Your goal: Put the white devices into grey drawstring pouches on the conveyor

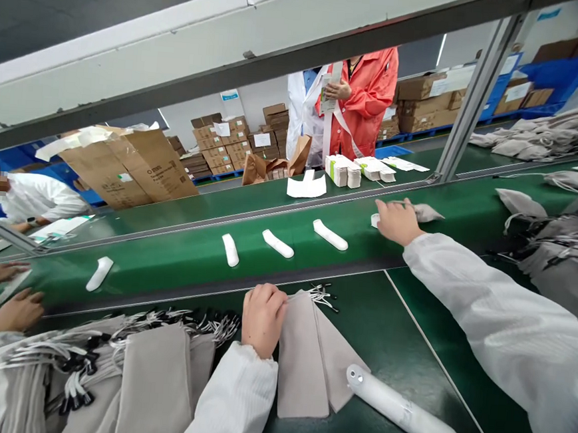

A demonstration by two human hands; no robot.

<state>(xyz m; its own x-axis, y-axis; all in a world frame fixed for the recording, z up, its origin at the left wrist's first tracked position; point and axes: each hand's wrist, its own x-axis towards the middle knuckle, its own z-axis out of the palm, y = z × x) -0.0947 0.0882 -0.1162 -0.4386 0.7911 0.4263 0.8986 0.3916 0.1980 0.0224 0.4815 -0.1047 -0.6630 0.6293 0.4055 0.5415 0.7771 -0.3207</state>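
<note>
**Left hand point(263, 318) and right hand point(398, 222) at work on grey cloth pouches point(305, 358) beside a green conveyor belt point(180, 261)**

A factory floor stretches ahead, with stacked cardboard cartons point(219, 144) in the distance. Beyond the line stand two people, one in a white coat point(302, 104) and one in an orange coat point(366, 96). The belt runs across the view above a dark green bench point(395, 331). At the far left, a co-worker's hands point(14, 311) rest near the belt's edge.

On the bench, a heap of pouches with white and black cords point(83, 354) lies left of the left hand, which is curled, knuckles up, on top of the two grey pouches. The right hand reaches across the belt, its fingers bent down over a single grey pouch point(429, 214). Four white oblong devices point(277, 243) lie spaced apart on the belt. A larger white wand-shaped device point(406, 412) lies on the bench just beside the pouches.
</note>
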